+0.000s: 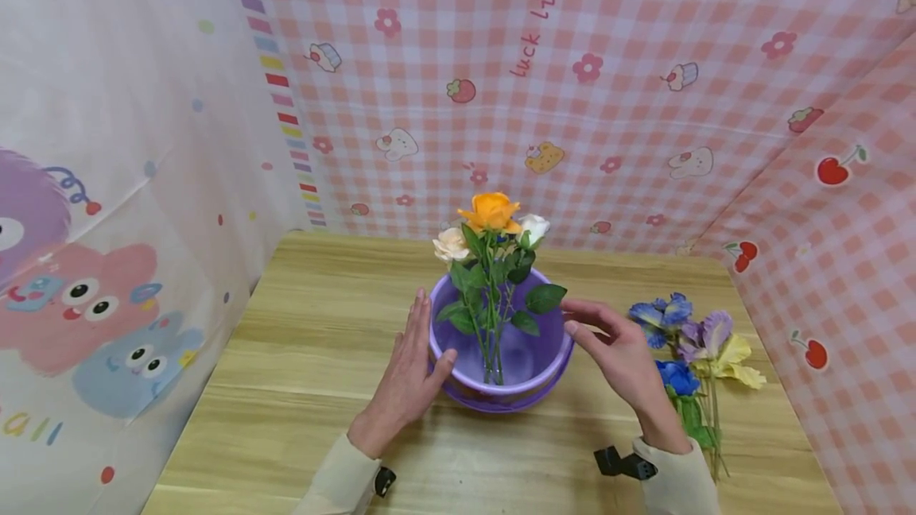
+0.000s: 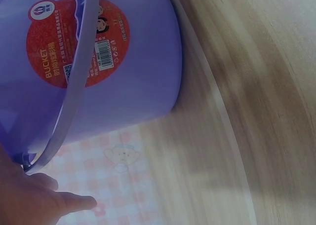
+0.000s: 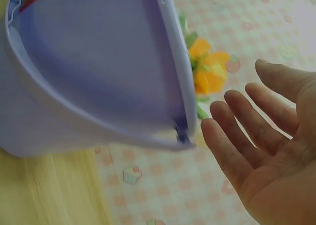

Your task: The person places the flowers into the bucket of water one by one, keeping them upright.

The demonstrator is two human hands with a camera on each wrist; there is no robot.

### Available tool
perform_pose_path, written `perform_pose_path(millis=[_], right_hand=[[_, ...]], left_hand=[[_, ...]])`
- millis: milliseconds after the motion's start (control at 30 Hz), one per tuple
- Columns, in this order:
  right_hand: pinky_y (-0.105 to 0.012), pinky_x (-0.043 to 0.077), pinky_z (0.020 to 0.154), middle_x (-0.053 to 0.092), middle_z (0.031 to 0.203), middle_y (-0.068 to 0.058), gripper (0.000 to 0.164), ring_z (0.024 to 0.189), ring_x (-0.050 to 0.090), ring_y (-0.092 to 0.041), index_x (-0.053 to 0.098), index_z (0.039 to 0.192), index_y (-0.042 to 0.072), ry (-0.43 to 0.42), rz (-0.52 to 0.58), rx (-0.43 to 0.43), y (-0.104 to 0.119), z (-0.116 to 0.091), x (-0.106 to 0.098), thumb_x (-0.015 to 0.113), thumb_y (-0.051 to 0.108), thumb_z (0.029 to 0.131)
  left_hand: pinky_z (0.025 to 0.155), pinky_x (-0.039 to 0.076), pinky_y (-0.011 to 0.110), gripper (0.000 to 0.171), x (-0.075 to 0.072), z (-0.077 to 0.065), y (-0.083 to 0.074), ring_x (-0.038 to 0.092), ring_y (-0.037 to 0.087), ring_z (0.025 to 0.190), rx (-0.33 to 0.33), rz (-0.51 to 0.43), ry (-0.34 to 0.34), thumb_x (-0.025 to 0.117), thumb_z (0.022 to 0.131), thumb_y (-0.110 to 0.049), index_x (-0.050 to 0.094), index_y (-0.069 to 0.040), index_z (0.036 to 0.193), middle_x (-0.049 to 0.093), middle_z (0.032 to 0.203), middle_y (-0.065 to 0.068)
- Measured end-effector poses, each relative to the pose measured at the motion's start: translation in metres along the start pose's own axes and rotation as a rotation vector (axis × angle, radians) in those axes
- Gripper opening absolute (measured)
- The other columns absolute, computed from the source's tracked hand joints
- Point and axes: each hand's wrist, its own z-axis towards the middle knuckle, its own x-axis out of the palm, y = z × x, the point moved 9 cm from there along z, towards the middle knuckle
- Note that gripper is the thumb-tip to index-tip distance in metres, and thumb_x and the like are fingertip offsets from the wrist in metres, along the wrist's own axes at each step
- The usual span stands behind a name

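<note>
The straight fingers of the left hand (image 1: pixel 410 380) and the loosely bent, parted fingers of the right hand (image 1: pixel 621 352), gripping nothing, flank a round purple plastic bucket (image 1: pixel 547 340) holding orange, cream and white roses (image 1: pixel 492 211), a blue scrap behind them too hidden to identify. The left wrist view alone reveals print on a round red label (image 2: pixel 44 57), crossed by a curved purple handle (image 2: pixel 85 47). Beneath the fingers lies a wood-grain worktop (image 1: pixel 300 356), bearing blue, purple and yellow flowers (image 1: pixel 677 378) beyond the right fingers, with pink-and-white checked cloth (image 1: pixel 608 118) behind, cut off above.
</note>
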Motion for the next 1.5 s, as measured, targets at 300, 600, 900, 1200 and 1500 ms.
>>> perform_pose_path(millis=[300, 600, 900, 1200, 1500], right_hand=[[-0.018, 0.056, 0.091, 0.072, 0.125, 0.0, 0.032, 0.113, 0.067, -0.007, 0.066, 0.134, 0.0, -0.085, 0.004, 0.004, -0.014, -0.017, -0.042, 0.063, 0.01, 0.104], [-0.019, 0.058, 0.088, 0.074, 0.119, 0.0, 0.034, 0.106, 0.07, -0.008, 0.059, 0.132, -0.014, -0.179, 0.171, 0.07, -0.046, -0.037, -0.087, 0.061, 0.001, 0.103], [-0.019, 0.058, 0.087, 0.076, 0.114, 0.005, 0.031, 0.102, 0.072, -0.006, 0.062, 0.133, -0.008, -0.239, 0.299, 0.131, -0.076, -0.059, -0.116, 0.058, 0.002, 0.104], [-0.016, 0.057, 0.086, 0.075, 0.116, 0.008, 0.03, 0.105, 0.071, -0.003, 0.069, 0.132, 0.006, -0.314, 0.33, 0.186, -0.11, -0.082, -0.15, 0.058, 0.003, 0.104], [-0.017, 0.059, 0.08, 0.076, 0.109, 0.012, 0.026, 0.096, 0.072, -0.001, 0.075, 0.123, 0.016, -0.395, 0.366, 0.282, -0.139, -0.105, -0.173, 0.062, 0.005, 0.103]], left_hand=[[0.118, 0.018, 0.07, 0.084, 0.0, 0.001, -0.002, 0.002, 0.025, 0.159, -0.002, -0.006, 0.004, 0.043, 0.106, -0.049, -0.002, -0.014, 0.167, -0.007, 0.174, 0.002], [0.117, 0.021, 0.072, 0.084, 0.0, 0.0, -0.001, 0.002, 0.024, 0.159, -0.006, -0.007, 0.01, 0.044, 0.106, -0.048, -0.002, -0.013, 0.167, -0.009, 0.174, -0.001], [0.119, 0.017, 0.068, 0.084, -0.001, 0.0, 0.0, 0.001, 0.024, 0.159, -0.015, -0.012, 0.014, 0.044, 0.106, -0.048, -0.003, -0.014, 0.167, -0.01, 0.174, -0.002], [0.119, 0.017, 0.069, 0.084, -0.001, 0.0, 0.0, 0.002, 0.024, 0.159, -0.012, -0.012, 0.012, 0.044, 0.106, -0.048, -0.002, -0.014, 0.167, -0.009, 0.174, -0.002], [0.119, 0.018, 0.07, 0.084, -0.001, 0.0, 0.0, 0.002, 0.025, 0.159, -0.01, -0.008, 0.013, 0.044, 0.106, -0.048, -0.002, -0.014, 0.167, -0.009, 0.174, -0.001]])
